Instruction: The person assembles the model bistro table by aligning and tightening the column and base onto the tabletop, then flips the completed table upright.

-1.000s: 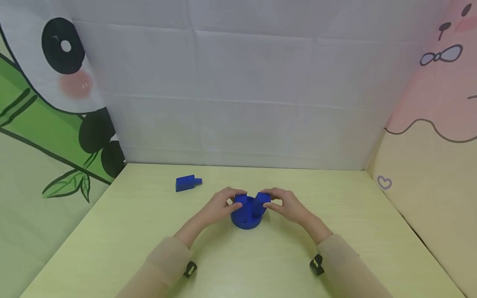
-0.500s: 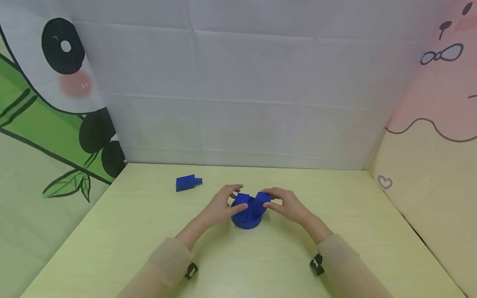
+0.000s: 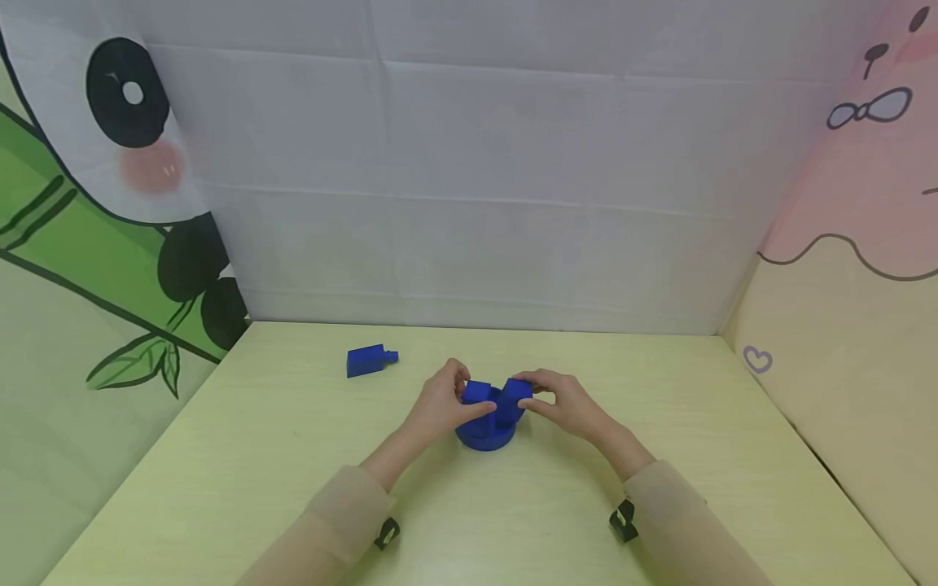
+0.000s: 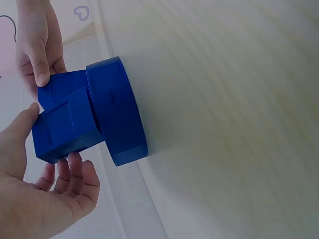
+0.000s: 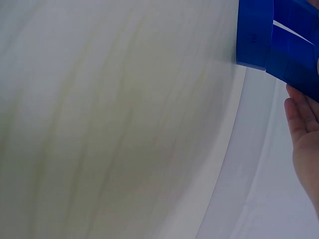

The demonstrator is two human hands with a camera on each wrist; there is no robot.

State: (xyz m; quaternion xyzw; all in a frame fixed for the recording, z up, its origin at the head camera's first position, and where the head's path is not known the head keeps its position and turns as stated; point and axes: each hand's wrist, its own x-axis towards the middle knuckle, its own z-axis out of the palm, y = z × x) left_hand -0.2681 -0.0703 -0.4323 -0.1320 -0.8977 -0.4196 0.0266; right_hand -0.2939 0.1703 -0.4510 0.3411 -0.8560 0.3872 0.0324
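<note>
A round blue base (image 3: 485, 443) stands on the table, with two blue blocks rising from it and leaning apart. My left hand (image 3: 436, 405) holds the left block (image 3: 478, 392); its thumb lies on the near face and its fingers curl behind. In the left wrist view that block (image 4: 62, 127) has a recessed square face, with the thumb at its top corner and fingertips against its side. My right hand (image 3: 564, 403) pinches the right block (image 3: 517, 391) near its top. In the right wrist view the right hand's fingers (image 5: 296, 124) lie along that block's outer side.
Another blue block with a small peg at one end (image 3: 369, 360) lies on its side at the back left of the pale table (image 3: 293, 456). A white cloth wall (image 3: 484, 244) rises behind the table, with printed panels at both sides.
My left hand has shifted its hold: its fingers lifted and came back behind the block, and its thumb slid rightward. The left block has turned slightly to the right. The right hand has stayed still.
</note>
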